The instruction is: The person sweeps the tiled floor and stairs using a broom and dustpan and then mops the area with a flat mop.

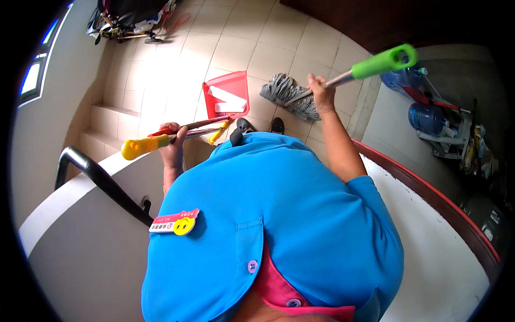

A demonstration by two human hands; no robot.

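My left hand (173,147) is closed around two poles side by side, one with a yellow grip (143,147). The poles run to a red dustpan (226,80) and to a broom with a yellow head (218,134), low by my shoes. White strips, perhaps paper, lie in the dustpan. My right hand (323,94) grips the metal pole of a mop, below its bright green handle end (376,64). The mop's grey string head (283,88) rests on the tiled floor, just right of the dustpan.
A black handrail (102,179) and a low white wall (72,193) stand at the left, beside tiled steps (110,124). A loaded cart (132,20) is at the upper left. Blue water jugs (428,118) and a grey rack (450,139) stand at the right, beyond a dark red ledge (426,193).
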